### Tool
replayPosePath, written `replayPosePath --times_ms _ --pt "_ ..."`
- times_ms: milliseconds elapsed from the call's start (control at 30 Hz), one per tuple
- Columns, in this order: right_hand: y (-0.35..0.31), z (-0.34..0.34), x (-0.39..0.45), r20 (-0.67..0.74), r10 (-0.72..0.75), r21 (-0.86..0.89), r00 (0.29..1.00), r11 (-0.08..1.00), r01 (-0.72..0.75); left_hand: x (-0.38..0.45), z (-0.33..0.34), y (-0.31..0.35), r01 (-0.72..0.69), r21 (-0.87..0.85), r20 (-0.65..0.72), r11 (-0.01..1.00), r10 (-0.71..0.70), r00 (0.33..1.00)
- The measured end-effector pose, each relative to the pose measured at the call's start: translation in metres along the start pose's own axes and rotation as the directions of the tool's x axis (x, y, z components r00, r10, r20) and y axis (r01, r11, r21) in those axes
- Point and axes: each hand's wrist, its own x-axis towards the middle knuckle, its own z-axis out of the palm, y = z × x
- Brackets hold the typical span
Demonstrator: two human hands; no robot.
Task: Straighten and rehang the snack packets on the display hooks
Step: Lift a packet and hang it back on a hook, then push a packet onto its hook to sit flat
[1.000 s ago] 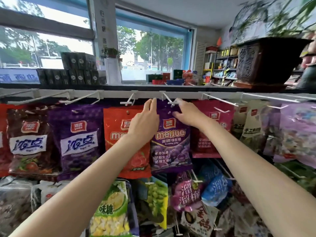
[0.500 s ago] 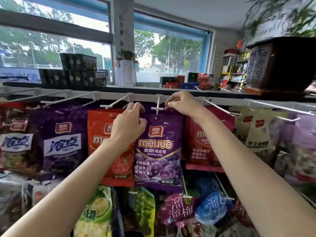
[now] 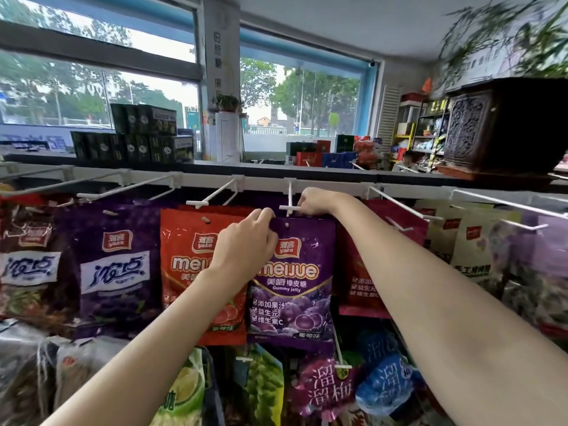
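A person's left hand (image 3: 246, 244) pinches the top left corner of a purple Meijue gummy jelly packet (image 3: 292, 284), its grip closed on the header edge, while the right hand (image 3: 315, 202) curls its grip around the packet's top right edge at the tip of a white display hook (image 3: 289, 200). The packet hangs upright just below that hook, its punched hole sitting under the crossbar. An orange Meijue packet (image 3: 184, 265) hangs just beside it to the left, partly behind the left wrist, and a red packet (image 3: 368, 272) hangs behind the right forearm. Further left hangs a purple Yake packet (image 3: 115, 262). Green, purple and blue sweet packets crowd the row below.
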Motion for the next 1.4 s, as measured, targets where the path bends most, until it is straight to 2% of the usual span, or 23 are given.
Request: replayPosePath --times_ms 233,367,500,733,800,900,933,967,1000,1067,1133,1233,1400 --pt "-0.006 -0.008 -0.039 -0.024 -0.027 0.130 0.999 0.991 0.030 -0.003 0.002 -0.003 -0.018 -0.020 -0.014 1.000 0.017 1.000" --pt "-0.008 -0.004 -0.051 -0.095 -0.023 0.152 0.995 0.988 0.038 -0.009 0.001 -0.008 -0.034 -0.015 -0.015 0.999 0.033 0.999" --pt "-0.006 -0.001 -0.055 -0.108 0.001 0.209 0.994 0.978 0.021 -0.010 -0.004 -0.021 0.048 -0.001 0.005 0.999 -0.048 0.999" --pt "-0.010 0.006 -0.069 -0.138 0.011 0.220 0.990 0.975 0.020 -0.004 -0.007 -0.027 0.076 -0.043 0.036 0.996 -0.074 0.997" --pt "-0.005 0.013 -0.070 -0.256 -0.026 0.194 0.966 0.978 0.078 -0.004 -0.008 -0.028 0.097 -0.076 0.036 0.992 -0.094 0.995" --pt "0.006 0.033 -0.083 -0.563 0.025 0.313 0.826 0.932 0.185 0.000 -0.009 -0.030 0.127 -0.154 0.044 0.980 -0.121 0.992" --pt "0.010 0.042 -0.088 -0.605 0.078 0.381 0.793 0.903 0.201 0.001 -0.009 -0.030 0.130 -0.171 0.041 0.977 -0.125 0.991" --pt "0.016 0.051 -0.092 -0.579 0.137 0.467 0.803 0.864 0.190 0.002 -0.011 -0.030 0.131 -0.174 0.038 0.976 -0.126 0.991" --pt "0.021 0.061 -0.097 -0.500 0.183 0.576 0.846 0.800 0.167 0.002 -0.012 -0.028 0.130 -0.162 0.041 0.978 -0.125 0.991" --pt "0.031 0.077 -0.100 -0.329 0.211 0.770 0.920 0.625 0.132 0.002 -0.015 -0.025 0.131 -0.108 0.064 0.986 -0.124 0.990" --pt "0.035 0.084 -0.101 -0.304 0.240 0.835 0.922 0.532 0.137 0.002 -0.015 -0.022 0.155 -0.101 0.069 0.983 -0.149 0.986" --pt "0.029 0.082 -0.098 -0.329 0.291 0.825 0.898 0.552 0.124 0.003 -0.016 -0.025 0.205 -0.209 0.053 0.956 -0.198 0.979" --pt "0.021 0.080 -0.095 -0.409 0.321 0.692 0.854 0.720 0.061 -0.001 -0.014 -0.038 0.218 -0.364 0.074 0.905 -0.205 0.976"
